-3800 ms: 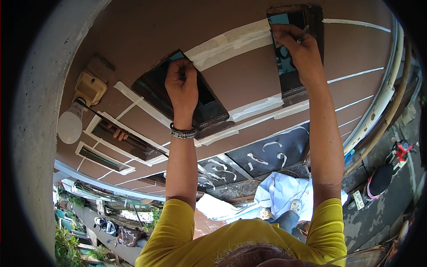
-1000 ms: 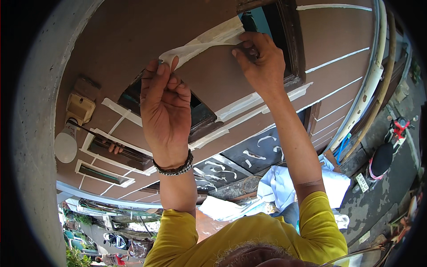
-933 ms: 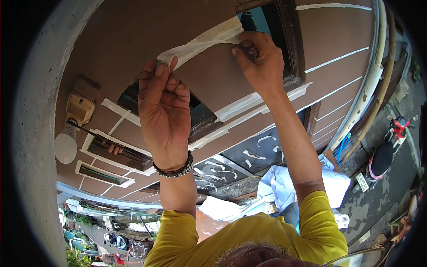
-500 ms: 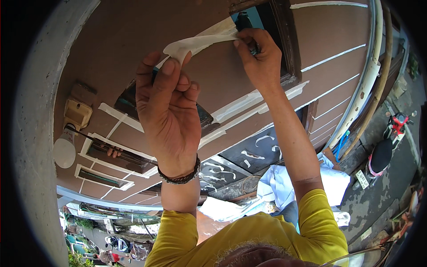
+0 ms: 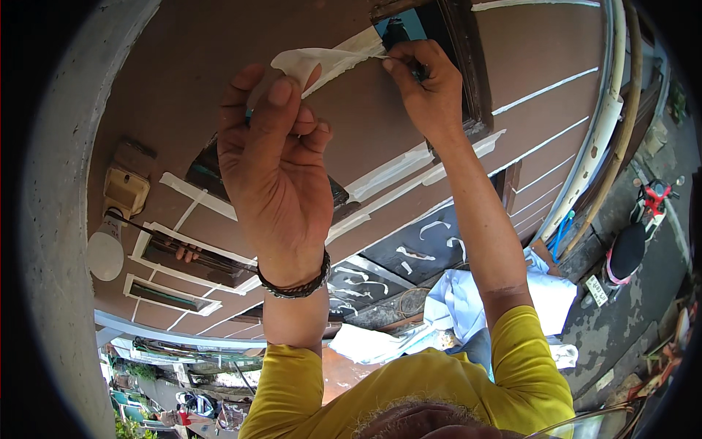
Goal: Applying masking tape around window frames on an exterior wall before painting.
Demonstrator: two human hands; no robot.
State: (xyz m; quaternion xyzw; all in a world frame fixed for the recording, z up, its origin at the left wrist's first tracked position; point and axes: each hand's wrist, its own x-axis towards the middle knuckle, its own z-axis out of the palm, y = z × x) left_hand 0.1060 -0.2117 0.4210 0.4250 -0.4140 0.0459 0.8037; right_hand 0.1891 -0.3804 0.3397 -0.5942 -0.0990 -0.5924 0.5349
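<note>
A strip of whitish masking tape [image 5: 298, 61] stretches between my two hands in front of the brown wall. My left hand [image 5: 281, 146] pinches its wide, curled end between thumb and fingertips, palm toward me. At the other end, my right hand [image 5: 430, 84] has thumb and index finger closed on the thin, twisted tip, beside the dark window frame [image 5: 475, 73]. The strip hangs loose of the wall and is folded at my left thumb. Behind it, a pale taped band runs along the wall toward the window corner.
White tape lines cross the brown wall [image 5: 541, 55]. A lamp [image 5: 106, 256] hangs from a box at left, near another person's fingers [image 5: 186, 252] at a small window. Below lie blue-white sheets [image 5: 453, 300] and tape scraps [image 5: 417, 254]. A motorbike [image 5: 627, 252] stands at right.
The strip has become narrower and more twisted toward my right hand, and its left end curls higher. Both hands have shifted only slightly, still pinching the tape.
</note>
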